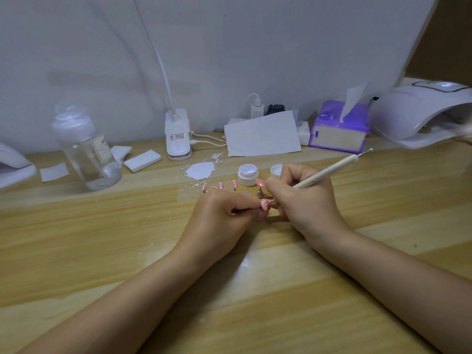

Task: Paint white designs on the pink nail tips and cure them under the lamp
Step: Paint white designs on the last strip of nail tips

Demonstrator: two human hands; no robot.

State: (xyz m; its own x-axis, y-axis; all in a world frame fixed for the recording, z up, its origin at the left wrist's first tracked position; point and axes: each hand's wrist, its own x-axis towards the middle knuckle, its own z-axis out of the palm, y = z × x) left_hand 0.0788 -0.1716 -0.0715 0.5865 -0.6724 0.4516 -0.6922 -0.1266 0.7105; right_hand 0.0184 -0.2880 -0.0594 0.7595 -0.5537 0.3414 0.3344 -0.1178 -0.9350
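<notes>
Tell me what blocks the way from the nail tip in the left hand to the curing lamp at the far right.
Nothing visible blocks it. The nail tip, pinched by the left hand, has bare table toward the lamp. Only the right hand with its dotting tool lies along that side.

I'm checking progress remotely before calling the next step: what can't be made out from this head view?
- Pen tip: hidden behind the right hand holding the dotting pen.
- Stand under the held nail tip: covered by the left hand fingers.
- Designs on the standing nail tips: too small to read.
- Curing lamp: cut off by the right edge, interior dark.
</notes>
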